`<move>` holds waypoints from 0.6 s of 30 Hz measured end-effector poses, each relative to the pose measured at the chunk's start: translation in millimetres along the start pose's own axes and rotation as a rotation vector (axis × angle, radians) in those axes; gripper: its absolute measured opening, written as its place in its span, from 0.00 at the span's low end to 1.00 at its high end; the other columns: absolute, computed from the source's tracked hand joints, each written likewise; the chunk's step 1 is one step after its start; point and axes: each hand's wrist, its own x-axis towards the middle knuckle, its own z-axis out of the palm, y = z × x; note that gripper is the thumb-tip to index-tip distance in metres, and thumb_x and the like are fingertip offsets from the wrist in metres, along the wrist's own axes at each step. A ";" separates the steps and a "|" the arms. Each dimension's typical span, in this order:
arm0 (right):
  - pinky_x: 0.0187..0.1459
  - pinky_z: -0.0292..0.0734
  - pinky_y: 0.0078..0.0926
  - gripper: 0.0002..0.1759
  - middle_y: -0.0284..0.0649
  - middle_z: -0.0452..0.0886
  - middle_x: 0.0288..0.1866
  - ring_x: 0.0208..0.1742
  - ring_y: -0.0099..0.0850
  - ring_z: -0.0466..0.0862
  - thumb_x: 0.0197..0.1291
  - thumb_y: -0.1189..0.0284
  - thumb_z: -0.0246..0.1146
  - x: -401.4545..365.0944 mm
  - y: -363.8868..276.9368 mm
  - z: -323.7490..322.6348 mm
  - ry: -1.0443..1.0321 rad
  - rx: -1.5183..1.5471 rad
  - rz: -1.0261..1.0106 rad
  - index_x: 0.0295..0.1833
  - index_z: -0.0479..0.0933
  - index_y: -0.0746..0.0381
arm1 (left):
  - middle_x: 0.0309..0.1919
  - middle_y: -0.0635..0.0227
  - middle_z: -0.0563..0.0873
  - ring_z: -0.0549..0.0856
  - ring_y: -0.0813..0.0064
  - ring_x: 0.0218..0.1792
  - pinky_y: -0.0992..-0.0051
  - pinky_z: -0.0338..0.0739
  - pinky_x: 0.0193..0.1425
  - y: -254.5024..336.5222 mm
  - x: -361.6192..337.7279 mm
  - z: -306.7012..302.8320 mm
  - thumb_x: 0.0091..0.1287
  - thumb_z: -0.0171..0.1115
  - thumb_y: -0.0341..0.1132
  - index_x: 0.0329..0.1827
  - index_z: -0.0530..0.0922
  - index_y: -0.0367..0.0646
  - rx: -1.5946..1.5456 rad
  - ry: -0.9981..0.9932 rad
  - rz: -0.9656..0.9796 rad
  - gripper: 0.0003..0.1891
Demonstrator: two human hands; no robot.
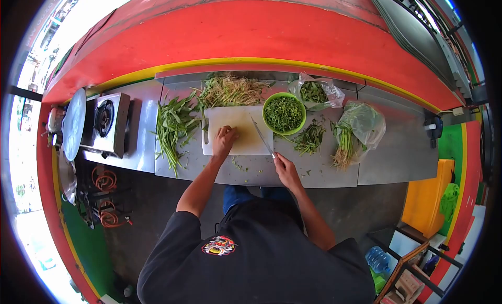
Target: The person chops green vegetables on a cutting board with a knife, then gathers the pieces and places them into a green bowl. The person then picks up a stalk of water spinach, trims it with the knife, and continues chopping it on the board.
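A white cutting board (238, 147) lies on the steel counter, its surface tinged yellow-green in the middle. My left hand (225, 141) rests on it with fingers curled and bunched together; whatever may be under them is hidden. In my right hand (285, 170) is the handle of a kitchen knife (261, 134), its blade slanting across the board's right side. Close to the blade stands a green bowl (284, 131) full of chopped greens (283, 113). Small leafy scraps (239, 165) are scattered in front of the board.
Long-stemmed leafy greens (173, 121) lie left of the board, rooty stalks (235, 90) behind it. To the right are a loose leafy bunch (310, 137), a bag of leaves (315, 92) and a bagged bunch with roots (355, 131). A gas stove (106, 123) stands far left.
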 end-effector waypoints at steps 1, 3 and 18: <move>0.29 0.65 0.21 0.23 0.30 0.70 0.27 0.26 0.18 0.67 0.77 0.62 0.57 0.8 3.3 8.7 0.021 0.023 -0.019 0.69 0.75 0.65 | 0.46 0.66 0.83 0.82 0.61 0.47 0.63 0.79 0.51 -3.2 1.9 3.2 0.62 0.70 0.33 0.56 0.84 0.46 -0.021 0.028 0.063 0.18; 0.25 0.59 0.19 0.23 0.25 0.64 0.25 0.24 0.15 0.63 0.77 0.64 0.56 -2.0 5.6 20.0 0.057 0.030 -0.035 0.70 0.74 0.65 | 0.44 0.66 0.83 0.82 0.61 0.46 0.63 0.79 0.51 -8.4 4.4 11.2 0.62 0.69 0.32 0.53 0.84 0.45 -0.046 0.060 0.090 0.15; 0.18 0.56 0.15 0.24 0.23 0.65 0.23 0.18 0.12 0.60 0.77 0.61 0.57 -58.0 -22.5 28.9 0.201 0.313 0.153 0.72 0.74 0.59 | 0.37 0.63 0.87 0.85 0.58 0.40 0.59 0.75 0.45 17.8 31.8 4.9 0.68 0.64 0.31 0.41 0.85 0.43 -0.158 0.151 -0.049 0.03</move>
